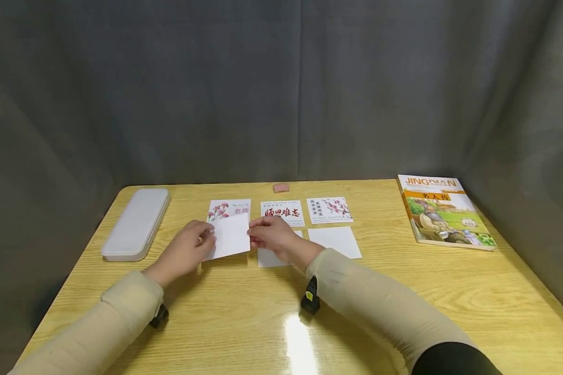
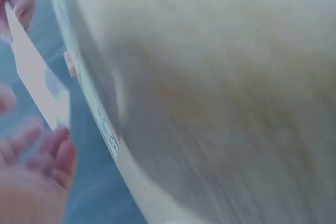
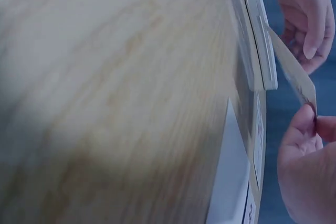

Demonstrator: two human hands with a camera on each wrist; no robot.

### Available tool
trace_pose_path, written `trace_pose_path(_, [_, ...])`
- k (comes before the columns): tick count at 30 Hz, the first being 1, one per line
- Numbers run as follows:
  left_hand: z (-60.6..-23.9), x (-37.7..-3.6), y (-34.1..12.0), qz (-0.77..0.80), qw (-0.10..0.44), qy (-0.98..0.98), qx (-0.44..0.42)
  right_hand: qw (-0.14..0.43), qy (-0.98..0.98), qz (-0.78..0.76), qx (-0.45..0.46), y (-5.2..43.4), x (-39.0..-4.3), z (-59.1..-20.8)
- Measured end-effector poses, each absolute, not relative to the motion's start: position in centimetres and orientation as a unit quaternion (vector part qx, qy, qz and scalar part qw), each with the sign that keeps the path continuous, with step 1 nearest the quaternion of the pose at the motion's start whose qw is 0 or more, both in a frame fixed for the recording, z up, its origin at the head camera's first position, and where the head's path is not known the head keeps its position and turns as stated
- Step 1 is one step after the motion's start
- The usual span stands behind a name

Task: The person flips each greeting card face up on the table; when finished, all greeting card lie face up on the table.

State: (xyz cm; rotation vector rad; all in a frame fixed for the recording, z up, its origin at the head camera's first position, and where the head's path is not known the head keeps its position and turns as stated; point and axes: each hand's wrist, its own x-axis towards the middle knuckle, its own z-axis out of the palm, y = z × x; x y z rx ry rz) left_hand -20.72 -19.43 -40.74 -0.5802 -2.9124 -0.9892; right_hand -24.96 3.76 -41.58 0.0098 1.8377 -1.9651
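Both hands hold one white card (image 1: pixel 231 236) lifted and tilted above the wooden table (image 1: pixel 244 312). My left hand (image 1: pixel 191 250) pinches its left edge, my right hand (image 1: pixel 268 235) its right edge. The same card (image 2: pixel 32 72) shows edge-on in the left wrist view, and as a thin strip (image 3: pixel 293 72) in the right wrist view between the right hand (image 3: pixel 307 145) and the left hand (image 3: pixel 305 17). Behind lie a flower card (image 1: pixel 230 208), a red-lettered card (image 1: pixel 282 211) and a blossom card (image 1: pixel 329 209). Two blank white cards (image 1: pixel 335 241) (image 1: pixel 268 258) lie in front.
A long white case (image 1: pixel 137 223) lies at the table's left. A colourful book (image 1: pixel 443 211) sits at the right. A small pink eraser (image 1: pixel 281 187) rests near the far edge. Grey curtain surrounds the table.
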Motion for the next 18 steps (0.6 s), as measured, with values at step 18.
trace_pose_path(18, [-39.79,-21.73,-19.89,-0.432,-0.018,-0.902,-0.017,0.211,0.682,-0.7,-0.018,4.76,-25.13,-41.38])
